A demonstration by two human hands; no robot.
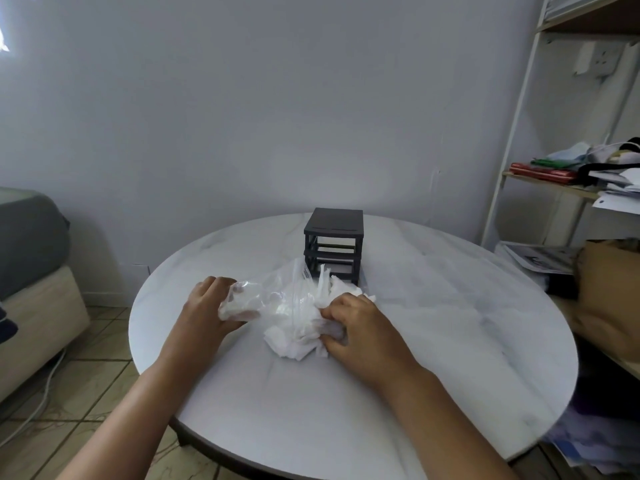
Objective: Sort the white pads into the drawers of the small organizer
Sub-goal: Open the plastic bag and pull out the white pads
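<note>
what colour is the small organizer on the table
Dark grey, near black; the organizer shows in the head view.

No legible text or labels anywhere.

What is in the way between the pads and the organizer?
The bag: it lies over the pads, right in front of the organizer. The left hand grips its end; the right hand pinches the pads. Nothing else visible is in the way.

The organizer point(333, 242) stands on the table point(450, 323), toward its far edge. The pads point(301, 336) lie in a heap directly before it, partly inside a plastic bag point(273, 292). The left hand point(207, 303) sits left of the heap, the right hand point(356, 325) right of it.
</note>
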